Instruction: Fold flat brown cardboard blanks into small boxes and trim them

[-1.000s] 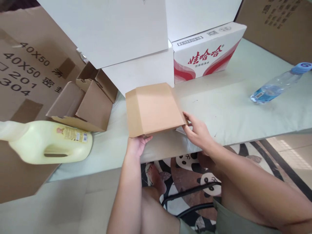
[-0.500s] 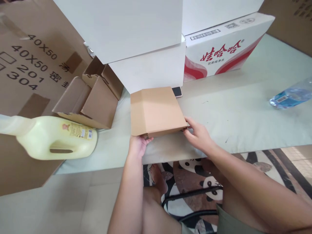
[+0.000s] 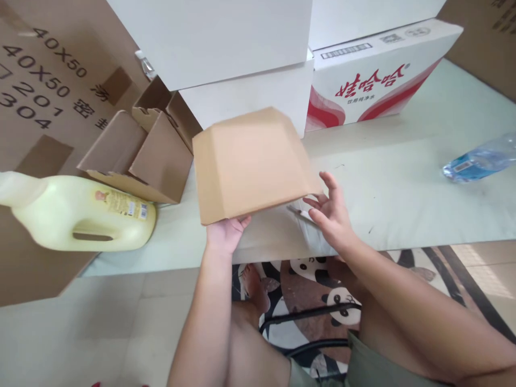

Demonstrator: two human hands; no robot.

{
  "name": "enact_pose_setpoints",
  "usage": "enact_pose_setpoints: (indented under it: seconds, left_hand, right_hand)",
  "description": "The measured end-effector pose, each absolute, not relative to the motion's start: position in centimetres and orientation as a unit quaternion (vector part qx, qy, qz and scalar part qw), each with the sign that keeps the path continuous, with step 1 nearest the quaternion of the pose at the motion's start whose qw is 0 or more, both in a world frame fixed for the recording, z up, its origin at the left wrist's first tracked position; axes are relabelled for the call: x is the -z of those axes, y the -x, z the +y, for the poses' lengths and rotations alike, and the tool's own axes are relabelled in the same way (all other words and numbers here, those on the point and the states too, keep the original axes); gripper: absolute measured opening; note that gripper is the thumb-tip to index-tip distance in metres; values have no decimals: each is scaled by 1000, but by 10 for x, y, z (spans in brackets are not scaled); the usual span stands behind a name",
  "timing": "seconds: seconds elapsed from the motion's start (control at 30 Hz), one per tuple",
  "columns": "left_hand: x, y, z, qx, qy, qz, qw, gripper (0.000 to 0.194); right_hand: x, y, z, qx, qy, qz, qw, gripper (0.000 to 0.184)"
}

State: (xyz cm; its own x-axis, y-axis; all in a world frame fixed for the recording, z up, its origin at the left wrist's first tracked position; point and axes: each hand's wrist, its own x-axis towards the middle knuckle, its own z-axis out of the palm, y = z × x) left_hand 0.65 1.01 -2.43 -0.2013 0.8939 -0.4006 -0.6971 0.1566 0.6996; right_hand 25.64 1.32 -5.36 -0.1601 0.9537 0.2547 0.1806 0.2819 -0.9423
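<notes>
A brown cardboard box [image 3: 258, 161], folded rather flat with creased side flaps, is tilted above the table edge in front of me. My left hand [image 3: 226, 235] supports it from below at the near left corner, palm up; most of its fingers are hidden under the cardboard. Beside the near right corner, my right hand [image 3: 331, 212] is open with its fingers spread apart. A thin, pale, pen-like object [image 3: 301, 213] shows between the cardboard and the right hand; its exact kind is unclear.
Two open brown cartons [image 3: 157, 156] stand at left behind a pale yellow jug [image 3: 84, 215] with a handle. White boxes [image 3: 250, 91] are stacked at the back, beside a red-and-white printed carton [image 3: 374, 86]. A plastic water bottle [image 3: 479, 161] lies on the right.
The cardboard box has risen and tilted, shifting left. My right hand has let go of its corner and opened. The pen-like object has come into view, and the dark-and-white item behind is now hidden.
</notes>
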Motion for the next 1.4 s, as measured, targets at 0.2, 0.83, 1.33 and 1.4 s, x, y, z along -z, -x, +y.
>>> enact_pose_setpoints:
  seconds: [0.2, 0.83, 1.33, 1.4]
  left_hand:
    - [23, -20, 9, -659, -126, 425, 607, 19]
    - [37, -27, 8, -696, -228, 447, 513, 25]
    - [36, -48, 9, -699, -279, 458, 472, 40]
    - [33, -50, 10, -698, -283, 462, 469, 42]
  right_hand:
    - [56, -250, 15, -472, 410, -571, 533, 90]
    - [48, -248, 21, -454, 480, -563, 497, 65]
    - [34, -257, 21, -327, 517, -637, 469, 85]
    - [33, -258, 22, -337, 514, -637, 465, 84]
